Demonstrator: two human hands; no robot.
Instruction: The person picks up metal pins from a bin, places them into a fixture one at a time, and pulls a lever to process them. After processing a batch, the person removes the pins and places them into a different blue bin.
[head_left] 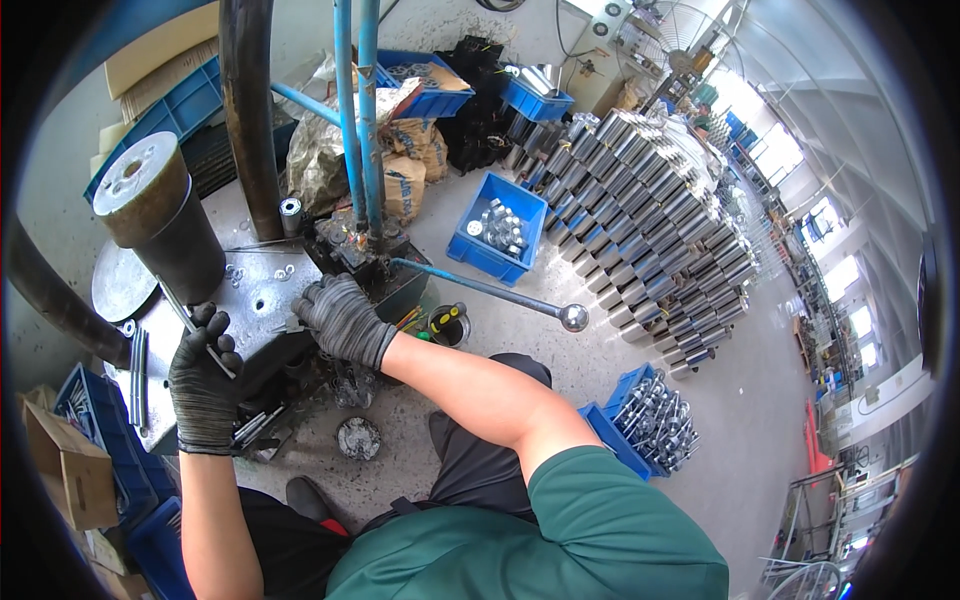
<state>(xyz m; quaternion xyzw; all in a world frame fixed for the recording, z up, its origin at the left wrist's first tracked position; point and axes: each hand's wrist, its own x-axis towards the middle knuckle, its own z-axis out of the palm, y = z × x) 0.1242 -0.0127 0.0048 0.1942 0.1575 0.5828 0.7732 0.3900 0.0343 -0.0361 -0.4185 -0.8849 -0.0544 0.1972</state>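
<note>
My left hand [203,390], in a dark grey knit glove, is closed around a thin metal rod [176,305]. The rod slants up toward a heavy steel cylinder [178,225] over the metal work plate [200,345]. My right hand [345,320], gloved the same way, is at the plate's right edge with its fingers curled down. Whatever those fingers hold, if anything, is hidden. Several small rings [236,273] lie on the plate between the cylinder and my right hand. Left of my left hand, several more rods [138,375] lie side by side.
A blue lever [480,283] with a ball end reaches out to the right of my right hand. Dark columns [250,120] rise behind the plate. Blue bins of metal parts [497,228] stand on the floor, beside a large stack of metal tubes [650,220].
</note>
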